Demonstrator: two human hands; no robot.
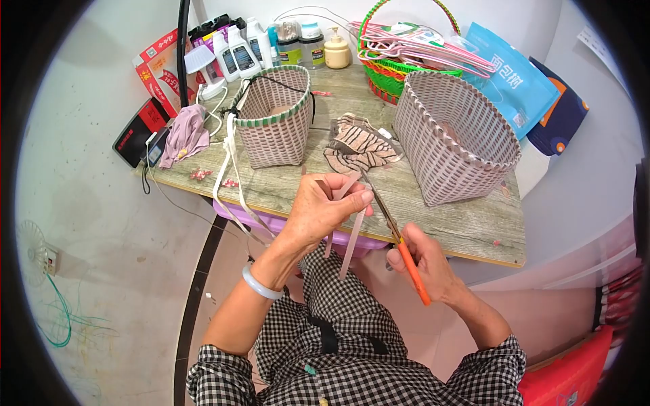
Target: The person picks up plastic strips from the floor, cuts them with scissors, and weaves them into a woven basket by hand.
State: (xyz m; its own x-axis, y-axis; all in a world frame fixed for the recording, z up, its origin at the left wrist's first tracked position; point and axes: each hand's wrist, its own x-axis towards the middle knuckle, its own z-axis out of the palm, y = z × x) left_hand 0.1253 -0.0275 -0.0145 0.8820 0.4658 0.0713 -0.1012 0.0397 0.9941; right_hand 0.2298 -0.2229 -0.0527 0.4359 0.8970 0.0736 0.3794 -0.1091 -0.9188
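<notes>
My left hand (pixel 332 203) is pinched round pale flat strips (pixel 353 245), whose ends hang down over my lap. Orange-handled scissors (pixel 412 271) are in my right hand (pixel 428 262), blades pointing up and left, close beside the fingertips of my left hand. Whether the blades touch a strip is too small to tell. Beyond my hands, a striped cloth (pixel 359 145) lies crumpled on the table between a smaller woven basket (pixel 274 135) with a green-trimmed rim and a larger woven basket (pixel 440 155).
The wooden table (pixel 474 233) holds bottles (pixel 240 54), a pump bottle (pixel 336 51) and a green basket (pixel 387 80) with pink hangers at the back. White straps (pixel 230 152) hang over the front edge at left. A red object (pixel 572 369) stands at lower right.
</notes>
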